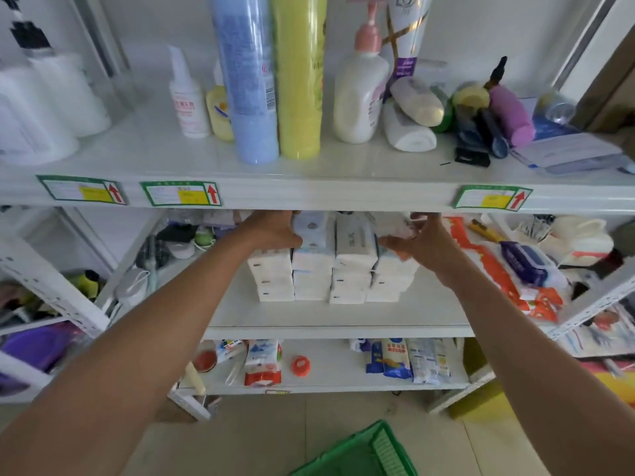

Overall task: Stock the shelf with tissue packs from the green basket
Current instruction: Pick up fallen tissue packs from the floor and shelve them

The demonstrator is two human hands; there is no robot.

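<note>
White tissue packs (pixel 311 281) stand stacked in several columns on the middle shelf (pixel 309 314). Two taller packs (pixel 331 240) stand on top of the stack. My left hand (pixel 273 231) presses against the left side of those top packs, thumb at the front. My right hand (pixel 417 240) touches the right side of the top packs, fingers spread; its fingertips are partly hidden under the upper shelf's edge. The green basket (pixel 364 455) sits on the floor at the bottom; only one corner shows.
The upper shelf (pixel 309 190) carries tall blue and yellow bottles (pixel 271 77), a pump bottle (pixel 360 94) and fallen tubes. Orange packets and a purple wipes pack (pixel 525 262) lie right of the stack. More packs lie on the lowest shelf (pixel 326 381).
</note>
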